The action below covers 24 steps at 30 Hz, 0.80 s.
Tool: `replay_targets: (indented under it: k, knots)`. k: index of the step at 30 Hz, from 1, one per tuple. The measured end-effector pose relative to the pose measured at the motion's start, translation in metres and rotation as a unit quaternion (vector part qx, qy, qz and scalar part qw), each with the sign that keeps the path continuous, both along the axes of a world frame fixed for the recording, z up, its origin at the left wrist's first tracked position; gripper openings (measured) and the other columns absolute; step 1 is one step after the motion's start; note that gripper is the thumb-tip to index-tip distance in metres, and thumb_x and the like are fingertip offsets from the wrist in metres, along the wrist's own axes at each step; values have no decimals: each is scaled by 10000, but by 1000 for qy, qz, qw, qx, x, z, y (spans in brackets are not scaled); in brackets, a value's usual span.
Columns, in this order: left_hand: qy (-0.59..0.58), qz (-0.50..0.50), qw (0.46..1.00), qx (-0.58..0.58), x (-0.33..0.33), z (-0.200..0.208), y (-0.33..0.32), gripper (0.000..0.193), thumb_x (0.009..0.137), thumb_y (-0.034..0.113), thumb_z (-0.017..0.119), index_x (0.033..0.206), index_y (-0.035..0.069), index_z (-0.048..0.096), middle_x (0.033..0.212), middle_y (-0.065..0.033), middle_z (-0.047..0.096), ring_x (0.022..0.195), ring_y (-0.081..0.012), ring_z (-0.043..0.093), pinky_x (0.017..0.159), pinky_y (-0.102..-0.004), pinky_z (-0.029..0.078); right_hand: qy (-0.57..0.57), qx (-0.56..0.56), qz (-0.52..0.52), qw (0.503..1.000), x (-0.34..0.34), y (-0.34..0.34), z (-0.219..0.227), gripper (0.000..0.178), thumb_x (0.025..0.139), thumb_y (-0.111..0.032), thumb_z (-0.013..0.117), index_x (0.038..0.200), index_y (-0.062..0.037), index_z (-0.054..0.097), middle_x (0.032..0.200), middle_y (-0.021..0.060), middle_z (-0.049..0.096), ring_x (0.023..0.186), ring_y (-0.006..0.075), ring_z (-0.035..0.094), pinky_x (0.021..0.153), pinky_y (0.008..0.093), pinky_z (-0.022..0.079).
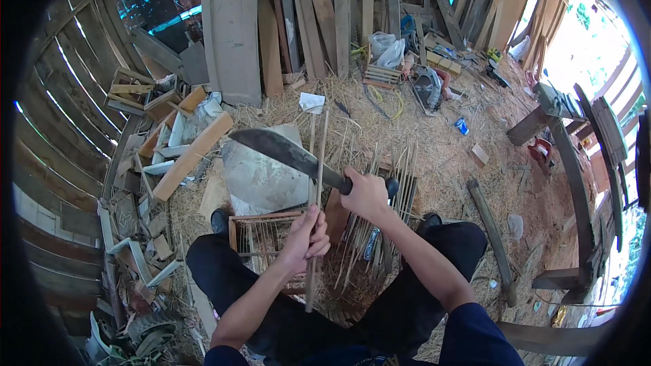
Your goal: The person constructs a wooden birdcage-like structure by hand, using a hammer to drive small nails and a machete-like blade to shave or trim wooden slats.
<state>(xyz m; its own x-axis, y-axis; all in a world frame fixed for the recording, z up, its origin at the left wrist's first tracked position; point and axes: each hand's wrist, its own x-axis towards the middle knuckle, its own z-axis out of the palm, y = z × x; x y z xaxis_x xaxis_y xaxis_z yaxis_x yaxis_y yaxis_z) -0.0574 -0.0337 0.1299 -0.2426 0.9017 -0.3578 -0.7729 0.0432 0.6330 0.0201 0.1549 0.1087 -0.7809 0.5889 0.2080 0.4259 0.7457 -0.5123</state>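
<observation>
My right hand (366, 195) is wrapped round the black handle of a machete. The machete's broad dark blade (274, 152) points up and to the left, crossing a thin wooden stick (323, 137). My left hand (303, 242) grips this stick below the blade, with the thumb along it. The stick stands nearly upright in the picture, its lower end between my legs. Whether the blade's edge touches the stick I cannot tell. Beneath my hands are a small wooden frame (234, 236) with thin bars and several loose slender sticks (354, 247).
Ahead lies a pale grey slab (261, 179) on straw and shavings. A plank (193, 156) and scrap wood lie to the left. Tall boards (232, 34) lean at the back. To the right are a pole (489, 237) and a wooden bench-like frame (573, 196).
</observation>
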Motion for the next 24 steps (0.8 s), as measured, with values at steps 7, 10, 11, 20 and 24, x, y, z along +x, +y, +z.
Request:
replay_targets:
  k: [7,10,11,20,24]
  knots:
    - [45,-32,998,-16,1,-4,-6,393,1074,460,403,918,101,441,564,38,286,367,-71,243,410,-254,235,-68,-49,35,996,23,-2,15,335,781,-356,728,948,-94,605,677,202,662,700,424,676,663,516,538]
    - [64,-41,997,-5,1,-4,-9,396,1074,458,405,917,96,438,565,38,279,380,-66,240,412,-253,233,-65,-25,68,995,29,8,24,337,779,-361,722,948,-91,611,688,204,667,698,416,679,678,507,543]
    - [70,-56,996,-8,1,0,-11,394,1077,453,402,917,94,439,566,39,278,386,-65,239,414,-252,237,-70,-22,51,996,33,17,28,345,776,-364,722,947,-85,612,713,203,676,716,409,683,694,499,546]
    - [137,8,990,-43,-19,-6,-30,338,1086,378,433,1041,56,528,610,45,337,466,-54,305,482,-239,306,112,-154,-256,948,73,83,40,320,847,-278,718,855,33,640,642,130,633,586,241,646,597,394,499]
    - [147,35,987,-56,-17,-15,-31,313,1073,334,487,1135,42,580,635,33,428,513,-50,356,506,-234,317,90,-249,-203,943,73,56,39,308,843,-251,730,813,39,630,573,74,559,540,165,588,531,351,445]
